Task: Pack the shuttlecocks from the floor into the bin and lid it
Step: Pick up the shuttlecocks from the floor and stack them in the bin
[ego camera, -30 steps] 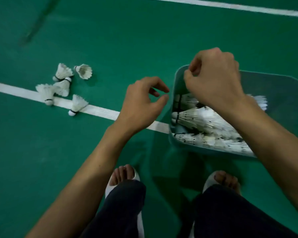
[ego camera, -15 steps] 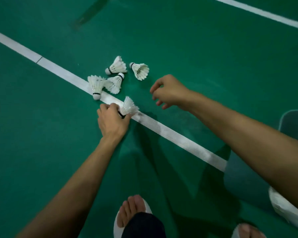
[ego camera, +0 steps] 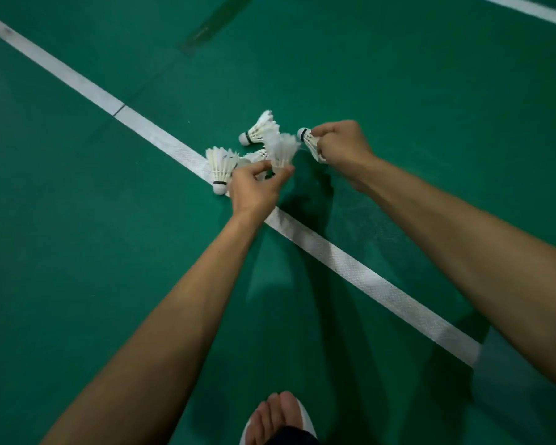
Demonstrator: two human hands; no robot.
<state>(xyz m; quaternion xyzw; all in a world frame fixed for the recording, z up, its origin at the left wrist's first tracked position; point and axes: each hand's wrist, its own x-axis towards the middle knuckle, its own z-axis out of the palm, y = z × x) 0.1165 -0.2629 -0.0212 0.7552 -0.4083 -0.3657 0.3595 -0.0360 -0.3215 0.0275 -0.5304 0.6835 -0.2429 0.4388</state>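
Several white feather shuttlecocks lie in a cluster on the green court floor by the white line. My left hand (ego camera: 256,186) pinches one shuttlecock (ego camera: 282,150) by its base, feathers pointing up. My right hand (ego camera: 342,146) grips another shuttlecock (ego camera: 308,141) by its feathers, cork pointing left. A shuttlecock (ego camera: 221,167) stands on its cork just left of my left hand. Another one (ego camera: 260,130) lies on its side beyond both hands. One more is partly hidden behind my left fingers. Only a grey-green corner of the bin (ego camera: 520,393) shows at the lower right.
A white court line (ego camera: 350,268) runs diagonally from upper left to lower right under my left wrist. A second white line (ego camera: 533,8) crosses the top right corner. My foot in a white slipper (ego camera: 280,419) is at the bottom edge.
Both hands left the bin and reached to the cluster. My left hand lifted the shuttlecock it had grasped on the line. My right hand closed on the rightmost shuttlecock. The view shifted left, away from the bin.
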